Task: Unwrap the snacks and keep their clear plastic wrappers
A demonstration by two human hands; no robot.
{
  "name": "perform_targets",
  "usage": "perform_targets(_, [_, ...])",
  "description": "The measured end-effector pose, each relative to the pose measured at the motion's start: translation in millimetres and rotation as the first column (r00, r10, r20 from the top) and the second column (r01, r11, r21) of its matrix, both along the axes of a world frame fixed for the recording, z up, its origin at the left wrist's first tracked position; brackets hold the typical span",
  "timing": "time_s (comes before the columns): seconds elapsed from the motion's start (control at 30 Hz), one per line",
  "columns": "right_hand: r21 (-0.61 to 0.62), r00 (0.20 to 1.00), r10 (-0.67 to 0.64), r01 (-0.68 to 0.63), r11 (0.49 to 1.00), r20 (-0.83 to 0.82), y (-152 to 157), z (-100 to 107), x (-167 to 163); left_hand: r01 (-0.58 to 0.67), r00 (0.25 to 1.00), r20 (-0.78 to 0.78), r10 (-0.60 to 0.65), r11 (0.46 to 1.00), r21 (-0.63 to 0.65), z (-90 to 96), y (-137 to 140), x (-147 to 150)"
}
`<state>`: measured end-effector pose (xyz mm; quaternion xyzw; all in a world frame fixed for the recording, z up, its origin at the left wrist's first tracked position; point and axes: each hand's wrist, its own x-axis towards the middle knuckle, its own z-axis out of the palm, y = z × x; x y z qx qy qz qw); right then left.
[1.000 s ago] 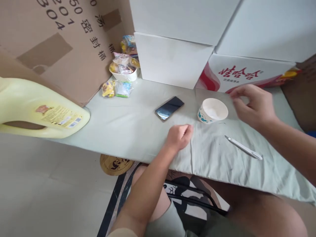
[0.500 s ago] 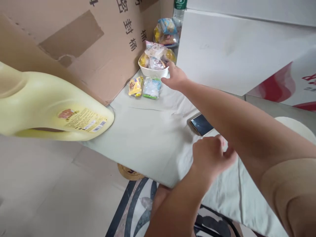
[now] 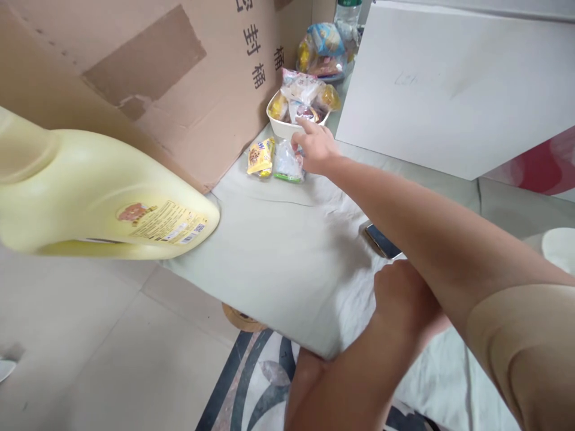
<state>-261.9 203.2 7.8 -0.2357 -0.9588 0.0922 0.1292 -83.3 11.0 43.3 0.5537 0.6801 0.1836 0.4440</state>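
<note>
My right hand [image 3: 317, 148] reaches to the front of a white bowl [image 3: 282, 129] heaped with several wrapped snacks [image 3: 305, 90]. Its fingers are apart, with the thumb and a fingertip close to the bowl's rim and above a clear packet with a green edge [image 3: 287, 163]; nothing shows in its grasp. Left of that packet lies a yellow snack packet [image 3: 260, 157] on the cloth. Nearer to me, my left hand [image 3: 399, 293] is bent at the wrist beside my right forearm, which hides its fingers. Just beyond it a phone [image 3: 381, 240] lies partly covered by the forearm.
A large cardboard box [image 3: 179, 114] borders the left, with a pale yellow jug [image 3: 103, 185] before it. White boxes [image 3: 413, 90] stand at the right. Behind the bowl are more wrapped snacks [image 3: 326, 51] and a bottle [image 3: 348, 11]. The cloth-covered surface [image 3: 269, 251] drops off in front.
My right hand has shifted from the bowl's right side to its front, over the clear packet. My left hand has slipped further behind my right forearm. The view has turned slightly left.
</note>
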Motion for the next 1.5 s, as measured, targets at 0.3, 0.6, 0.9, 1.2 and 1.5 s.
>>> perform_targets(0.3, [-0.056,1.0,-0.018,0.018,0.998,0.0,-8.1,11.6,10.0,-0.068,0.998,0.021,0.067,0.997,0.03,-2.4,-4.2,4.1])
perform_targets(0.6, [-0.308,0.98,0.172,-0.195,0.931,-0.099,-53.3,35.1,57.8,-0.205,0.966,0.173,0.191,0.977,0.064,-6.1,-11.2,10.7])
perform_targets(0.9, [-0.221,0.97,0.094,-0.044,0.974,0.223,-68.5,53.0,101.5,-0.159,0.976,0.158,0.148,0.985,0.061,-8.5,-7.3,21.5])
perform_targets(1.2, [-0.054,0.983,0.135,-0.129,0.99,0.128,-74.8,58.6,127.6,-0.146,0.986,0.104,0.133,0.981,0.125,-13.7,-6.6,23.5])
perform_targets(1.5, [-0.873,0.749,-0.556,-0.06,0.484,-0.36,-44.6,82.3,131.6,-0.111,0.992,0.078,0.104,0.988,0.103,-11.7,-2.5,25.4])
